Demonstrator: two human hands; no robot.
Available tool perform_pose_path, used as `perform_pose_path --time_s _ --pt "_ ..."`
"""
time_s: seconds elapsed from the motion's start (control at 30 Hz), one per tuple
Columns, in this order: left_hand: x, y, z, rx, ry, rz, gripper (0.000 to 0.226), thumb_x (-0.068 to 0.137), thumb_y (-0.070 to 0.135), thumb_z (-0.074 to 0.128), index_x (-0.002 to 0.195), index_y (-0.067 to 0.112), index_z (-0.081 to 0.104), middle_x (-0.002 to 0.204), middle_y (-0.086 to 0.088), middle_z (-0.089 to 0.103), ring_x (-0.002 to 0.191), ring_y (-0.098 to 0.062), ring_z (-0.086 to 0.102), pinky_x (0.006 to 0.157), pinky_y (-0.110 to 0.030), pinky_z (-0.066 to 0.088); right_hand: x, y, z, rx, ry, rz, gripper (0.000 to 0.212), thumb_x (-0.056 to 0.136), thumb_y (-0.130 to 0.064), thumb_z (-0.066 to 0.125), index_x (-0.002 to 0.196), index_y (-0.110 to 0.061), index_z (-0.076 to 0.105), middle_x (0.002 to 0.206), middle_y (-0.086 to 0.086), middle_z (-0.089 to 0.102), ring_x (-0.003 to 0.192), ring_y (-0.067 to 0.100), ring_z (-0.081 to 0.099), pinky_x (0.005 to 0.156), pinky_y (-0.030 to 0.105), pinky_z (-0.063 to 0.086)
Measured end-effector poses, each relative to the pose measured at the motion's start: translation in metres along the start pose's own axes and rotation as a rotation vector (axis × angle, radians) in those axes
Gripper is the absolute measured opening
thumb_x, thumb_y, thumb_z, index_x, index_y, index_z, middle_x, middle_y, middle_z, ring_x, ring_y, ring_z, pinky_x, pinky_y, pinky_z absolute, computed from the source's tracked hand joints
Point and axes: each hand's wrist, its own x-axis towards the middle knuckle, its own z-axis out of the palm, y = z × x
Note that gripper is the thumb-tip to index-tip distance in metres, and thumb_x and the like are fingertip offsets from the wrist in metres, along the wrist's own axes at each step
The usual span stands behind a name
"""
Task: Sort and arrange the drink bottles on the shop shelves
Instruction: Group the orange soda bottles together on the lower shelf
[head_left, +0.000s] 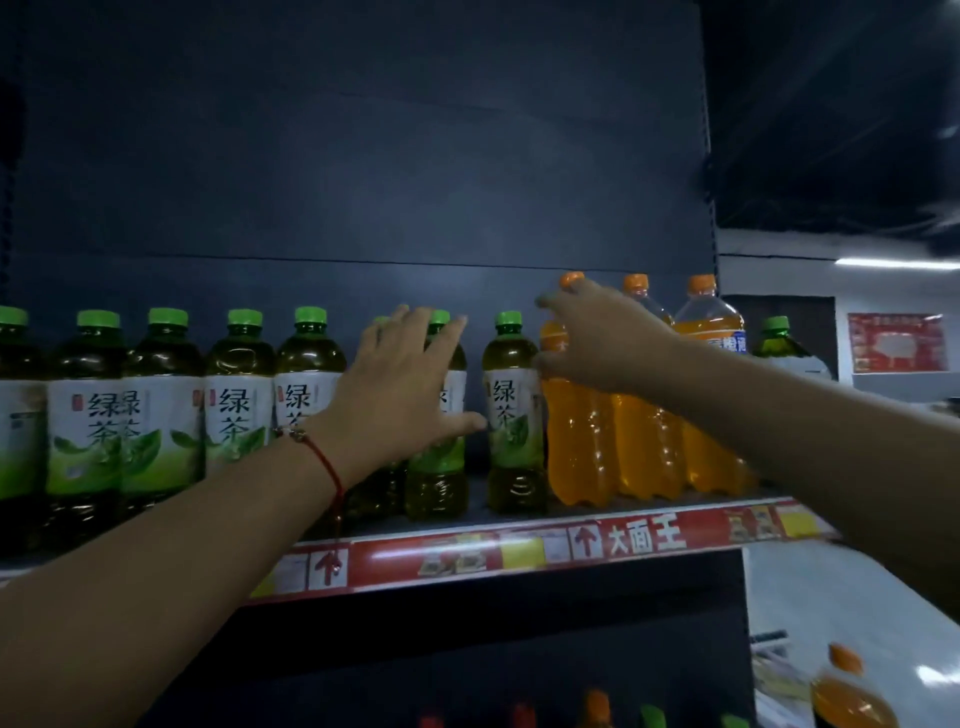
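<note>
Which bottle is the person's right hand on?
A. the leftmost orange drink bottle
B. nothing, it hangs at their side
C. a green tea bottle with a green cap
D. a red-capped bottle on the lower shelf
A: the right hand curls round the upper part of the leftmost orange drink bottle, just under its orange cap, while the left hand lies with straight fingers against a green tea bottle.
</note>
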Motion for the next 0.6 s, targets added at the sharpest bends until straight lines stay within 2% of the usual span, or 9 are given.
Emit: perform_pose_path --time_s 0.1,0.23,0.33,0.4,0.47,0.5,0.6 --pt "0.019 0.021 0.0 -0.009 0.021 0.025 0.115 0.076 0.082 0.052 0.157 0.025 -0.006 0.163 -0.015 0.01 0.151 -0.034 0.008 0.122 -0.052 0.009 0.033 0.019 -0.006 -0.058 0.019 0.016 0.079 0.085 -0.052 0.062 0.151 -0.025 0.026 0.151 0.009 0.032 0.135 0.033 0.037 0.106 0.048 0.039" --pt "0.042 0.033 0.005 -0.003 -0.103 0.039 0.124 0.07 0.084 0.057 0.157 0.026 -0.009 0.165 -0.016 0.006 0.152 -0.037 0.001 0.122 -0.056 0.002 0.063 0.032 -0.001 0.086 -0.051 0.124 0.101 0.076 -0.055 0.072 0.153 -0.025 0.015 0.156 0.01 0.024 0.138 0.035 0.033 0.105 0.05 0.039" --pt "0.047 0.033 0.012 0.024 -0.161 0.091 0.122 0.069 0.085 0.056 0.158 0.025 -0.003 0.163 -0.015 0.017 0.152 -0.037 -0.003 0.12 -0.059 -0.007 0.069 0.036 0.003 0.159 -0.137 0.173 0.109 0.074 -0.052 0.077 0.154 -0.022 0.01 0.156 0.011 0.029 0.137 0.035 0.038 0.101 0.047 0.041" --pt "0.046 0.033 0.015 0.025 -0.139 0.132 0.117 0.071 0.082 0.057 0.158 0.023 0.004 0.162 -0.01 0.026 0.152 -0.034 -0.002 0.119 -0.058 -0.011 0.069 0.039 0.007 0.199 -0.18 0.181 0.104 0.076 -0.047 0.077 0.153 -0.021 0.013 0.151 0.011 0.038 0.127 0.032 0.049 0.09 0.04 0.047" --pt "0.044 0.034 0.015 0.006 -0.118 0.146 0.114 0.073 0.079 0.059 0.157 0.022 0.008 0.162 -0.007 0.026 0.153 -0.031 -0.002 0.119 -0.054 -0.014 0.067 0.043 0.012 0.271 -0.148 0.17 0.096 0.077 -0.044 0.077 0.15 -0.025 0.018 0.14 0.011 0.05 0.104 0.024 0.058 0.073 0.032 0.048" --pt "0.043 0.034 0.015 -0.003 -0.115 0.144 0.113 0.073 0.078 0.06 0.157 0.022 0.008 0.162 -0.006 0.026 0.153 -0.03 -0.002 0.118 -0.053 -0.014 0.065 0.043 0.013 0.3 -0.118 0.16 0.094 0.076 -0.044 0.078 0.148 -0.027 0.02 0.135 0.011 0.054 0.096 0.02 0.057 0.07 0.03 0.047" --pt "0.041 0.037 0.013 -0.02 -0.113 0.129 0.114 0.074 0.076 0.061 0.157 0.021 0.008 0.16 -0.007 0.03 0.153 -0.03 -0.001 0.12 -0.053 -0.012 0.052 0.042 0.009 0.371 -0.021 0.116 0.096 0.072 -0.041 0.081 0.146 -0.027 0.023 0.135 0.008 0.051 0.098 0.019 0.057 0.069 0.027 0.048"
